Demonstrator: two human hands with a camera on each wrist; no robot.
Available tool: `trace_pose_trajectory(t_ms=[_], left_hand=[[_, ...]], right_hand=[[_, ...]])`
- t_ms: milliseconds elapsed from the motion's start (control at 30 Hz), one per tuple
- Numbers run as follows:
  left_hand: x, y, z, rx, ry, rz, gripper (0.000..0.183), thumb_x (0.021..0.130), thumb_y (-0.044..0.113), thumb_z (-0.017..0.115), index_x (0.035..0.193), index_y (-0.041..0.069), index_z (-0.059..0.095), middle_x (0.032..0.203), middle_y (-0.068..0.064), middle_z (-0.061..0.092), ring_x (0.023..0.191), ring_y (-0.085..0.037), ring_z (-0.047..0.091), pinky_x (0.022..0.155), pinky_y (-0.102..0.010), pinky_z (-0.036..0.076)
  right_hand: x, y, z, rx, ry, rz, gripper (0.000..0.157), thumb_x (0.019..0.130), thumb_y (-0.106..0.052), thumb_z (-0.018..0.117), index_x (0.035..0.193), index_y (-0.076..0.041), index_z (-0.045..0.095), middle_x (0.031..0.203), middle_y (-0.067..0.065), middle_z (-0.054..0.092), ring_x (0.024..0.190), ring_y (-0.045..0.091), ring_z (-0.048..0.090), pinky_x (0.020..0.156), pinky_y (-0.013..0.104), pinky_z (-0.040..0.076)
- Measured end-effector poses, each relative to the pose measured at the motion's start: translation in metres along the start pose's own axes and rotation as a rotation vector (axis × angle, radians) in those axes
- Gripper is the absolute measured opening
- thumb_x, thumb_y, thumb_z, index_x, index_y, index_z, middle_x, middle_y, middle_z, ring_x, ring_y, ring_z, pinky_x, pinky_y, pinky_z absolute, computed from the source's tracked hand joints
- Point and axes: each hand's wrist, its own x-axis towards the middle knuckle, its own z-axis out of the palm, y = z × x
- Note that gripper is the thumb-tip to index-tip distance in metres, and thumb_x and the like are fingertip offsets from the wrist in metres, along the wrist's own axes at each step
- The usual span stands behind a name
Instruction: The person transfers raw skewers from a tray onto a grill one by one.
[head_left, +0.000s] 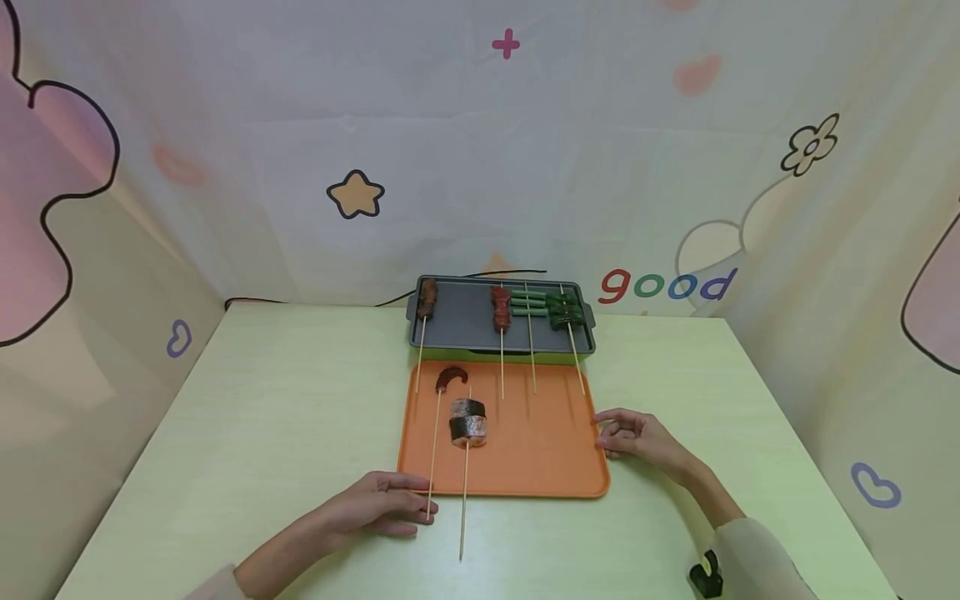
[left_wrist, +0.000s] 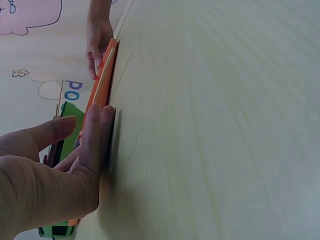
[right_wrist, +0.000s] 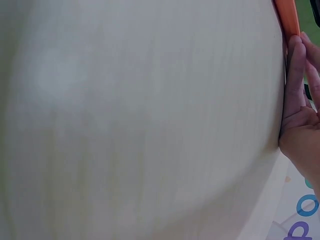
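An orange tray [head_left: 525,467] lies on the table before the grill. On it are a skewer with a dark red curled piece [head_left: 450,377] and a skewer with a thick black-and-white banded piece [head_left: 468,421], whose stick overhangs the front edge. My left hand [head_left: 382,504] is at the tray's front left corner, fingers extended by the curled piece's stick end; in the left wrist view the thumb of the left hand [left_wrist: 55,160] stands apart from the fingers. At the right edge, my right hand [head_left: 637,437] pinches the tray's rim between thumb and fingers.
Behind the tray stands a grey grill plate [head_left: 465,321] on a green base. It carries a brown skewer [head_left: 427,298], a red one [head_left: 501,308] and green vegetable skewers [head_left: 565,310], sticks overhanging the tray. A small black object [head_left: 705,575] lies by the right sleeve.
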Motion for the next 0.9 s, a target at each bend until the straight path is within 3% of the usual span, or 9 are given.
trace_pose_trajectory(t_ms=[233,600,900], left_hand=[[0.0017,0.0006,0.0022,-0.07,-0.005,-0.015,0.058,0.097,0.013,0.066,0.145,-0.012,0.044,0.12,-0.015,0.075,0.103,-0.017,0.075,0.09,-0.033,0.06],[-0.0028,0.0062,0.0003,-0.078,0.028,0.04,0.056,0.093,0.001,0.071,0.143,-0.013,0.047,0.096,-0.001,0.078,0.094,-0.015,0.076,0.087,-0.032,0.061],[-0.0033,0.0073,0.0018,-0.087,0.064,0.032,0.049,0.091,-0.003,0.071,0.136,-0.011,0.055,0.092,0.001,0.076,0.091,-0.015,0.076,0.088,-0.034,0.061]], right_hand=[[-0.0002,0.0,0.0004,0.007,0.0,-0.003,0.051,0.098,-0.009,0.067,0.14,0.013,0.048,0.099,0.0,0.07,0.088,0.005,0.071,0.081,0.022,0.06],[0.0009,-0.0028,0.001,-0.003,0.005,0.011,0.052,0.098,-0.011,0.068,0.14,0.013,0.048,0.099,0.0,0.07,0.087,0.006,0.071,0.081,0.022,0.06],[-0.0006,-0.0024,0.0008,-0.001,0.01,0.028,0.052,0.098,-0.011,0.068,0.14,0.012,0.049,0.099,0.0,0.069,0.087,0.005,0.071,0.081,0.022,0.06]])
